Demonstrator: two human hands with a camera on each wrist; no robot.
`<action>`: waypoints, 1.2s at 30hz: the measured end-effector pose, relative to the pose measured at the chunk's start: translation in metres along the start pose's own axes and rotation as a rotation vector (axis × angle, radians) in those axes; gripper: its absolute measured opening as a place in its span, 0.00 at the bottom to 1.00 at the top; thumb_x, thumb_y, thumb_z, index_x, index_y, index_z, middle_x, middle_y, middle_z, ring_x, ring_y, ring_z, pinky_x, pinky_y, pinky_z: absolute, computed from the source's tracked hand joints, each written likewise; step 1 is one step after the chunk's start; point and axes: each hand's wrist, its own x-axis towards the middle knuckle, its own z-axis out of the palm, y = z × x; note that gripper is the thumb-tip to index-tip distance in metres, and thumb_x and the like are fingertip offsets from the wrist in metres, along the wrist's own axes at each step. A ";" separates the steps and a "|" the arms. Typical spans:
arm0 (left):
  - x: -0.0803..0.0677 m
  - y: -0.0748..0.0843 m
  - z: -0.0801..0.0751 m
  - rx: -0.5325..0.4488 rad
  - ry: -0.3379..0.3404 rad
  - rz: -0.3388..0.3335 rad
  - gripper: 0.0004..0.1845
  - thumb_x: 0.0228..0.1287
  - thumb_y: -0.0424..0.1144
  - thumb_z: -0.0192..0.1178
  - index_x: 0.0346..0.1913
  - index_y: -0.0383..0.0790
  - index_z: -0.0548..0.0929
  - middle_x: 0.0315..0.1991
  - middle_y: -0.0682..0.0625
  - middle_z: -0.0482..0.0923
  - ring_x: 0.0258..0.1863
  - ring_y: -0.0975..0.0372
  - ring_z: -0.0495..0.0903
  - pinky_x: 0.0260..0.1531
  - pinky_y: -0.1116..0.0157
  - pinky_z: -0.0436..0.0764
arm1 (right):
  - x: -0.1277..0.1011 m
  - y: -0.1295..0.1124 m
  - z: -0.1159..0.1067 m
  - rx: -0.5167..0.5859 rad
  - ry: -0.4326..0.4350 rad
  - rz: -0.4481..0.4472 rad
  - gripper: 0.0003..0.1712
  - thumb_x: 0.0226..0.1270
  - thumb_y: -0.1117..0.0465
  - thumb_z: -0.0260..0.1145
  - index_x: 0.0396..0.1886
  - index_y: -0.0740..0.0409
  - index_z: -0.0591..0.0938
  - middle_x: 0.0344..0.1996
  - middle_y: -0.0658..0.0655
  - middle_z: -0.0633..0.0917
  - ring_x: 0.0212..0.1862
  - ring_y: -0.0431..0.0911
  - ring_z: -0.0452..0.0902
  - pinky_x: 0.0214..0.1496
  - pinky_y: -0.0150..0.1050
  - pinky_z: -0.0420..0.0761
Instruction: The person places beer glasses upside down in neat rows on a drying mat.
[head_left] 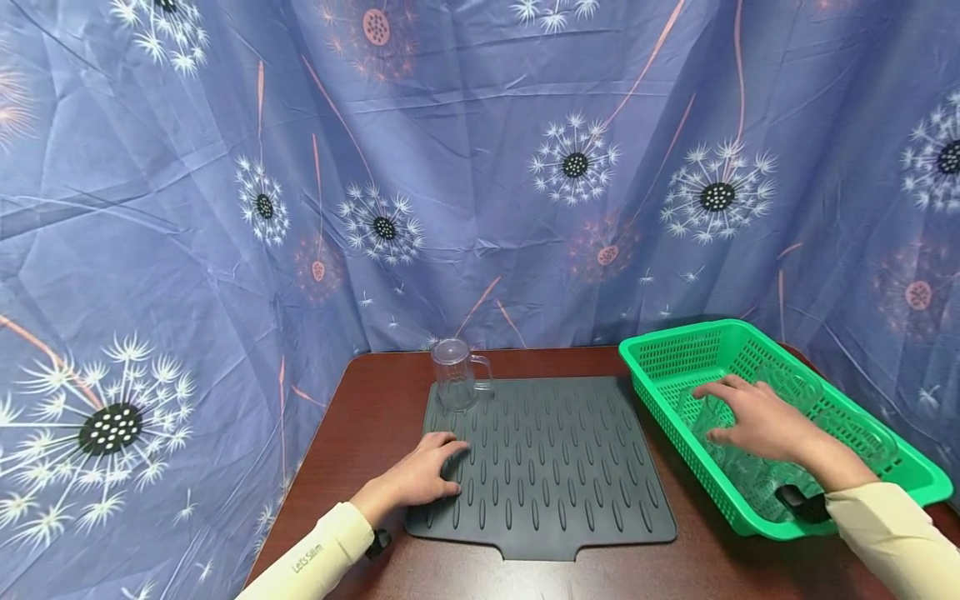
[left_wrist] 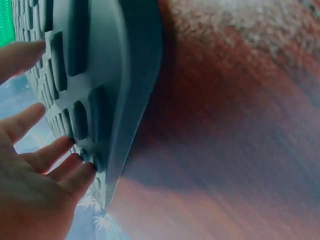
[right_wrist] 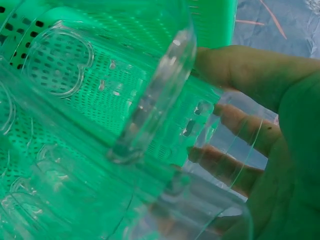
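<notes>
My left hand lies over the left edge of a dark grey ridged drying mat, fingers loosely spread and holding nothing. On the mat's far left corner stands a clear glass mug, upside down, its handle to the right. My right hand reaches into a green plastic basket, thumb and fingers apart around clear glassware. In the right wrist view, a thick clear handle passes close to the thumb, and the fingertips show partly behind glass. Several clear glass mugs lie in the basket.
Mat and basket sit side by side on a reddish-brown wooden table. Behind and to the left hangs a blue curtain with dandelion prints. The basket's raised rim surrounds the glassware on the right.
</notes>
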 end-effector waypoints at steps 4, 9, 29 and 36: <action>-0.001 -0.001 0.002 0.009 0.001 0.006 0.34 0.60 0.45 0.71 0.70 0.44 0.74 0.72 0.38 0.64 0.73 0.47 0.61 0.64 0.47 0.71 | 0.002 0.000 0.000 -0.007 0.003 0.002 0.31 0.51 0.55 0.80 0.57 0.52 0.82 0.55 0.65 0.79 0.47 0.66 0.74 0.41 0.57 0.76; -0.002 -0.003 0.002 0.014 0.014 0.014 0.33 0.58 0.44 0.72 0.68 0.43 0.77 0.71 0.37 0.65 0.73 0.46 0.61 0.65 0.47 0.71 | 0.004 0.000 -0.001 -0.005 -0.009 -0.008 0.30 0.51 0.55 0.81 0.55 0.52 0.82 0.55 0.66 0.79 0.47 0.67 0.75 0.39 0.56 0.76; -0.002 0.002 0.008 -0.012 0.001 0.029 0.30 0.60 0.42 0.71 0.65 0.40 0.78 0.72 0.35 0.63 0.74 0.43 0.59 0.66 0.44 0.69 | 0.004 -0.001 -0.015 -0.010 0.011 0.002 0.29 0.54 0.54 0.78 0.57 0.51 0.82 0.56 0.65 0.79 0.48 0.66 0.75 0.34 0.53 0.77; -0.003 0.001 0.005 -0.024 0.025 0.022 0.30 0.59 0.40 0.71 0.65 0.39 0.78 0.72 0.34 0.62 0.74 0.42 0.59 0.65 0.43 0.69 | 0.011 -0.006 -0.024 0.011 0.014 0.010 0.29 0.59 0.53 0.76 0.61 0.50 0.80 0.60 0.64 0.76 0.54 0.67 0.72 0.34 0.54 0.76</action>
